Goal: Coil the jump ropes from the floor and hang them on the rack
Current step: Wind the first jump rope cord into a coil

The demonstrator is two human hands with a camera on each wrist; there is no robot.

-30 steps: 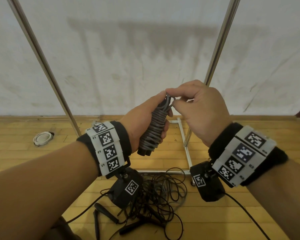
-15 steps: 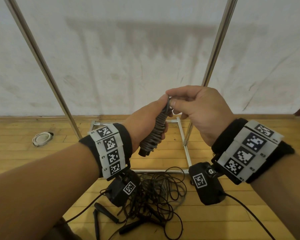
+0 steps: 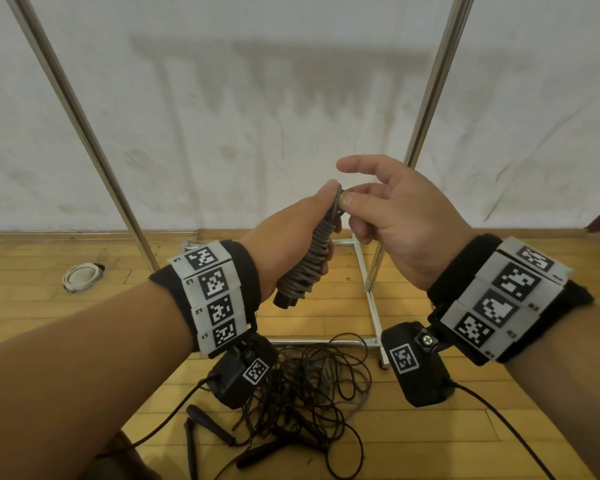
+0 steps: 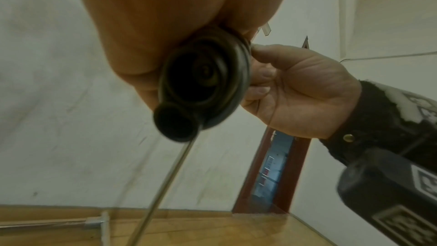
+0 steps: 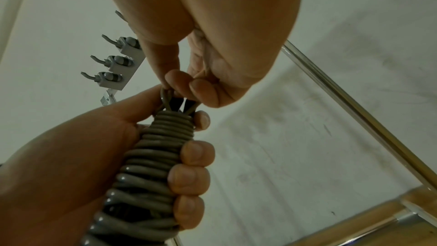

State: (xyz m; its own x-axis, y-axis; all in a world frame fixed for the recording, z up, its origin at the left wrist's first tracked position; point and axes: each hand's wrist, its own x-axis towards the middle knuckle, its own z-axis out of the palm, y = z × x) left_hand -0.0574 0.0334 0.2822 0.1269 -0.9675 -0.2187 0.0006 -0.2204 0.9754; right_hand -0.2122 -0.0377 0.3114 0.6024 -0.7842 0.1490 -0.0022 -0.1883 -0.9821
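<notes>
A grey jump rope [image 3: 309, 258] is wound tightly round its black handles into a bundle [image 5: 151, 156]. My left hand [image 3: 288, 237] grips this bundle upright at chest height, with its fingers curled round the coils [image 5: 189, 175]. A small rope loop [image 5: 166, 96] sticks out of the top. My right hand [image 3: 378, 209] pinches that loop between thumb and a curled finger, while its index finger points out straight. The left wrist view shows the handles' butt ends [image 4: 203, 81] from below, with the right hand [image 4: 295, 89] beside them.
The metal rack's two uprights [image 3: 84, 133] [image 3: 430, 98] and floor frame [image 3: 364, 271] stand ahead against the white wall. Its grey hooks [image 5: 111, 63] show above. A tangle of black jump ropes [image 3: 309, 386] lies on the wooden floor below my wrists. A white coil [image 3: 82, 277] lies far left.
My right index finger has lifted off the loop and straightened. The bundle stays in my left hand, leaning a little more to the right at its top.
</notes>
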